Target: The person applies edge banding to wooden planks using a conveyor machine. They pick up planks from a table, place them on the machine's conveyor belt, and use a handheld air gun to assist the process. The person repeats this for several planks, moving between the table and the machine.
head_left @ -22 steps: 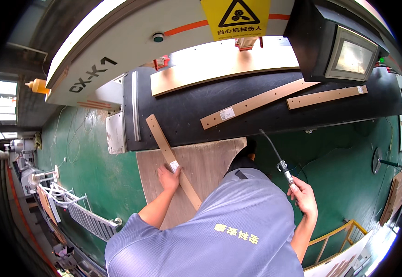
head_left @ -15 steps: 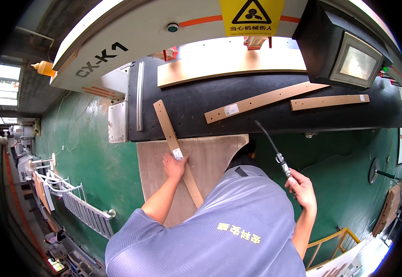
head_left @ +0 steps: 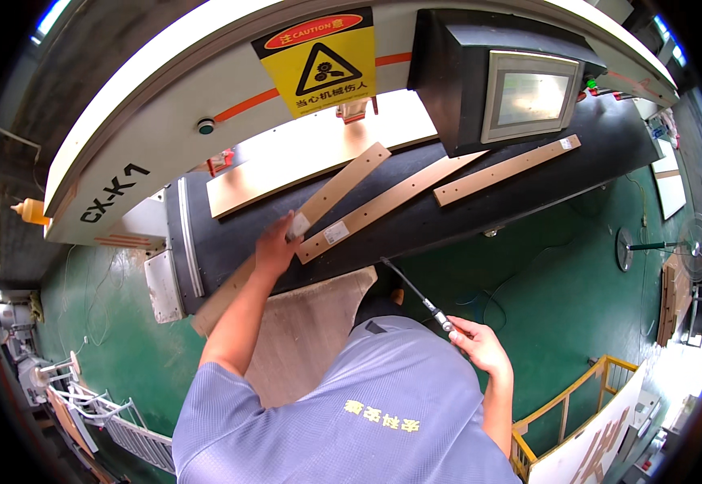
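My left hand (head_left: pixel 274 250) is closed round a long wooden strip (head_left: pixel 349 179) with small holes and a white label. The strip slants across the front of the black machine table (head_left: pixel 403 226); its near end, slightly blurred, sticks out past the edge. In my right hand (head_left: pixel 482 347), closed, is an air blow gun (head_left: pixel 441 319) with a long thin nozzle pointing toward the table edge. Beside the held strip lies a second labelled strip (head_left: pixel 403 198), and to its right a shorter strip (head_left: pixel 508 171).
A wide pale board (head_left: pixel 242 192) lies behind the strips, under the machine's white beam (head_left: pixel 157 133). A screen housing (head_left: pixel 448 89) overhangs the table. Before me stands a wood-grain panel (head_left: pixel 302 331). A fan (head_left: pixel 694 246) and yellow frame (head_left: pixel 565 403) stand to the right.
My left hand has carried the strip forward and turned it from over the wood-grain panel onto the black table. The blow gun stays in my right hand. The view has swung right.
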Motion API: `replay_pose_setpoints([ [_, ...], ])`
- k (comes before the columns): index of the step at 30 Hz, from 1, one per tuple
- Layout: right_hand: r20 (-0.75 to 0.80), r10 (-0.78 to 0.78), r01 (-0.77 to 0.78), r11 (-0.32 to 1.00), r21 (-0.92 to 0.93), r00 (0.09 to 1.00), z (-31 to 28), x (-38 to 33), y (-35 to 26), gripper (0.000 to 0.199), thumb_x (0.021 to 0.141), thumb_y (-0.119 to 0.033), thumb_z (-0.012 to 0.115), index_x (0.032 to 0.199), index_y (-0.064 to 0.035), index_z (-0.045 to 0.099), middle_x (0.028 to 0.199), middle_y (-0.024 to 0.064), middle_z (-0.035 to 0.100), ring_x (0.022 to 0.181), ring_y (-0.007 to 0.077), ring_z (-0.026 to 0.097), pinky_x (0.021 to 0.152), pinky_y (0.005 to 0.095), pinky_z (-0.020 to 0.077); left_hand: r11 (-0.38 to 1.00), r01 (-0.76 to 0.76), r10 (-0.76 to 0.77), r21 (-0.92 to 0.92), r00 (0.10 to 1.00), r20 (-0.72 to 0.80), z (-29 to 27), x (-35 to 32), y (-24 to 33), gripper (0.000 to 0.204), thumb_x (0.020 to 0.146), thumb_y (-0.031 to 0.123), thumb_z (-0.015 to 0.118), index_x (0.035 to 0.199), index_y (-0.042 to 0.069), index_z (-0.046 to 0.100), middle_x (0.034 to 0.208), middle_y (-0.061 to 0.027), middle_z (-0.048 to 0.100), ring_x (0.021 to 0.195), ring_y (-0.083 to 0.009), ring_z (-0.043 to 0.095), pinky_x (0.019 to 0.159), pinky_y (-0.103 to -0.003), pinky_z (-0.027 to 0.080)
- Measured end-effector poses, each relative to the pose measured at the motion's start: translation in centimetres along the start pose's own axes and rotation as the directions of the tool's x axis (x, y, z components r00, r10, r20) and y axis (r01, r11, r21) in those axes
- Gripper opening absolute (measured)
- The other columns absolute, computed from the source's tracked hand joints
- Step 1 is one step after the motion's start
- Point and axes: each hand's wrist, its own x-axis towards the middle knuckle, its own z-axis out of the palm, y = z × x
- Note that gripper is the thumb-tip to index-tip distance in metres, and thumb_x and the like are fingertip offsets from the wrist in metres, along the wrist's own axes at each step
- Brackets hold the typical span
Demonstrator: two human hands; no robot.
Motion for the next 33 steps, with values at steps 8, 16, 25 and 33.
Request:
replay_pose_setpoints([
  [8, -0.101, 0.104, -0.108, 0.994, -0.034, 0.989, 0.0, -0.8, -0.1, 0.044, 0.095, -0.019, 0.071, 0.136, -0.0039, 0.062, 0.085, -0.0029, 0.063, 0.072, 0.0059, 0.053, 0.063, 0.0229, 0.0446, 0.961, -0.025, -0.005, 0.276, 0.994, 0.109, 7.0, 17.7, -0.3, 0.05, 0.097, 0.038, 0.058, 0.144, 0.02, 0.052, 0.153, -0.015, 0.043, 0.142, -0.0426, 0.035, 0.112, -0.064, 0.028],
  [16, -0.1, 0.156, -0.157, 0.988, -0.001, 0.983, 1.7, -0.3, 0.4, 0.047, 0.094, -0.019, 0.072, 0.136, -0.0018, 0.061, 0.115, 0.0084, 0.072, 0.102, 0.0127, 0.062, 0.095, 0.0275, 0.0485, 0.971, 0.136, -0.206, 0.197, 0.891, 0.403, 8.2, 28.4, 0.4, 0.064, 0.099, 0.057, 0.045, 0.155, 0.026, 0.039, 0.158, -0.0132, 0.041, 0.148, -0.0324, 0.033, 0.117, -0.06, 0.02],
  [25, -0.096, 0.13, -0.136, 0.988, -0.067, 0.987, 1.6, 1.1, -1.3, 0.045, 0.094, -0.02, 0.072, 0.134, -0.0015, 0.062, 0.11, 0.0065, 0.072, 0.096, 0.0114, 0.061, 0.091, 0.0271, 0.0488, 0.952, 0.095, -0.181, 0.289, 0.941, 0.287, 10.1, 26.1, -0.3, 0.086, 0.09, 0.068, 0.056, 0.158, 0.02, 0.033, 0.163, -0.0138, 0.029, 0.152, -0.038, 0.019, 0.117, -0.066, 0.014],
  [33, -0.065, 0.132, -0.14, 0.979, -0.148, 0.989, 1.8, 2.4, -2.9, 0.044, 0.092, -0.02, 0.074, 0.131, -0.0031, 0.065, 0.106, 0.01, 0.074, 0.093, 0.0129, 0.063, 0.09, 0.0289, 0.0503, 0.902, 0.064, -0.119, 0.427, 0.987, 0.104, 10.9, 20.0, 2.3, 0.094, 0.083, 0.067, 0.066, 0.158, 0.022, 0.03, 0.165, -0.0143, 0.024, 0.152, -0.0425, 0.019, 0.114, -0.073, 0.018],
])
